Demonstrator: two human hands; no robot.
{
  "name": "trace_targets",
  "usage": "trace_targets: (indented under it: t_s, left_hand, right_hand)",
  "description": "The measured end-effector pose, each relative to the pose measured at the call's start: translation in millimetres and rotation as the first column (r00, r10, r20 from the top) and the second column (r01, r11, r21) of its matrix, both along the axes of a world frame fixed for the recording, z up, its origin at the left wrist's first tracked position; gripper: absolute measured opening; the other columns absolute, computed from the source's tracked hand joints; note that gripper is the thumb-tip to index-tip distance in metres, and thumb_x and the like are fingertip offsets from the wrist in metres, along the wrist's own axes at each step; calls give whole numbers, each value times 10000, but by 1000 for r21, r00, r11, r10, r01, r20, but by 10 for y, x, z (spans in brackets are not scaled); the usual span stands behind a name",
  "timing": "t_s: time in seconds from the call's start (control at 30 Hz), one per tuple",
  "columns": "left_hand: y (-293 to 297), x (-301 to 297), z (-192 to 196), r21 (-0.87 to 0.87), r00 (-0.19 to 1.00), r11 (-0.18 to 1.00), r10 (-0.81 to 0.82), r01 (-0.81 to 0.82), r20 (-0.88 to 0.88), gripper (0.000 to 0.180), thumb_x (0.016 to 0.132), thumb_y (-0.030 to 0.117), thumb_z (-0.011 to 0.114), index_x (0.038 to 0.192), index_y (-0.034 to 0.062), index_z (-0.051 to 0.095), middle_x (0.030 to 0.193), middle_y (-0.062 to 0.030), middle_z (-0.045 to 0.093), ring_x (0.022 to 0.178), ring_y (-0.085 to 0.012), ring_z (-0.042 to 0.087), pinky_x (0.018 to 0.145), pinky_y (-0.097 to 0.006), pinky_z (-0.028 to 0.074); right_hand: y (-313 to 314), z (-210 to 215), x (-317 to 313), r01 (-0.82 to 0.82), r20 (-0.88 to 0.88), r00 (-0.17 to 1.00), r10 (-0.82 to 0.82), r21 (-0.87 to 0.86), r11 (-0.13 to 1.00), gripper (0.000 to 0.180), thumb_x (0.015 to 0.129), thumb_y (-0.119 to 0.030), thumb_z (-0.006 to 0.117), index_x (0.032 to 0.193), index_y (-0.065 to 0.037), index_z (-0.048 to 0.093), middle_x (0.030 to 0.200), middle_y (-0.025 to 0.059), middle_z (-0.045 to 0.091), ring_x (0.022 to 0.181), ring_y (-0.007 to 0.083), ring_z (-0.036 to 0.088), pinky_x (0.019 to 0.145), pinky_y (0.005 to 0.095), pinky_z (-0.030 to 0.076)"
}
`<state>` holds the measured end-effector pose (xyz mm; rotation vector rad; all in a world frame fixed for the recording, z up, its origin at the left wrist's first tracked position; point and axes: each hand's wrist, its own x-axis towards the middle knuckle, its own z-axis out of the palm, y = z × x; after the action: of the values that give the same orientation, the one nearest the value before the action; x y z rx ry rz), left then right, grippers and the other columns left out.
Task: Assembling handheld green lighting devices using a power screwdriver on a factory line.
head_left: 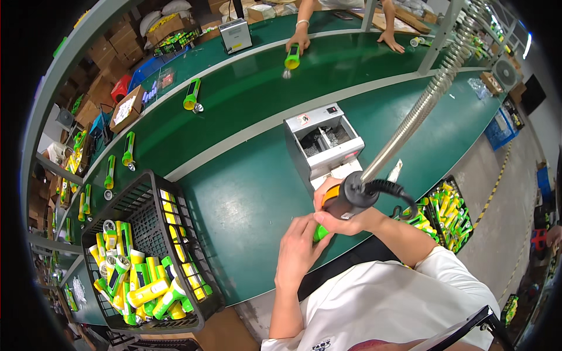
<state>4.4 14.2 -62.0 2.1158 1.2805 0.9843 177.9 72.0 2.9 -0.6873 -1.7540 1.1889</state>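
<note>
My right hand (pixel 342 213) grips an orange-and-black power screwdriver (pixel 350 197) that hangs from a coiled metal hose (pixel 427 99). My left hand (pixel 298 245) is closed around a green flashlight part (pixel 320 233), held right under the screwdriver at the near edge of the green bench (pixel 246 199). Most of the part is hidden by my fingers.
A grey screw feeder box (pixel 324 143) stands just beyond my hands. A black crate (pixel 149 257) of yellow-green flashlights sits to my left, another crate (pixel 448 213) to my right. Several flashlights (pixel 191 95) ride the conveyor. Across it, another person's hand holds a flashlight (pixel 292 57).
</note>
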Motion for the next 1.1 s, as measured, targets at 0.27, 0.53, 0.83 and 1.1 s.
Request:
trace_targets:
  t_s: [0.27,0.53,0.83,1.1]
  left_hand:
    - [8,16,-12,-29,998,1000,-12,11,-53,407,786,164,845,1126,13,680,1107,-111,692,983,-317,654,835,-414,556]
    - [39,85,-32,65,993,997,41,-34,-110,434,782,187,850,1156,35,692,1098,-86,687,973,-283,645,822,-407,542]
    - [36,110,-93,109,982,993,69,-50,-177,479,768,214,859,1191,55,699,1087,-76,678,969,-260,632,793,-386,499]
    - [13,150,-67,89,983,994,74,-59,-169,497,726,150,878,1181,44,708,1087,-101,683,959,-294,647,826,-419,527]
  right_hand:
    - [-69,3,11,104,-121,986,-113,-76,992,150,875,-54,731,978,-43,623,849,3,631,765,84,584,679,271,487]
    - [146,283,547,238,-630,765,-134,83,968,289,913,1,595,1130,-29,406,620,61,505,480,156,513,486,339,484]
    - [318,153,546,234,-619,775,-126,95,968,244,932,-8,582,1132,3,442,656,65,520,499,142,515,502,319,503]
    - [360,381,348,298,-293,908,-298,-45,953,148,823,-16,724,942,-18,636,774,13,621,669,62,595,585,244,463]
